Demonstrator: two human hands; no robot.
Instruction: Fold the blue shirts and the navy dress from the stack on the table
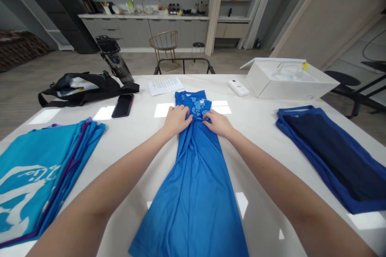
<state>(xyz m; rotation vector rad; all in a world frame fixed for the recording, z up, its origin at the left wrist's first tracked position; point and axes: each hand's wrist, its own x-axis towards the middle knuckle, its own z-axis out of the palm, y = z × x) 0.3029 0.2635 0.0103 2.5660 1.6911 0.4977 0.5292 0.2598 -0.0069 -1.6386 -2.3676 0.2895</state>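
Observation:
A blue shirt (199, 180) lies lengthwise on the white table in front of me, its lower part spreading toward me with creases down the middle. Its top end is narrow, with a lighter blue pattern near the right shoulder. My left hand (178, 120) is closed on the cloth at the left edge, just below that top end. Opposite it, my right hand (219, 123) pinches the cloth at the right edge, beside the pattern. Between the two hands the fabric is bunched into folds. The fingertips are partly hidden in the cloth.
Folded turquoise and purple shirts (39, 168) are stacked at left, a folded navy garment (328, 152) at right. Along the far side are a black bag (87, 88), phone (123, 105), bottle (116, 58), paper sheet (165, 86), white device (238, 87) and open white box (286, 84).

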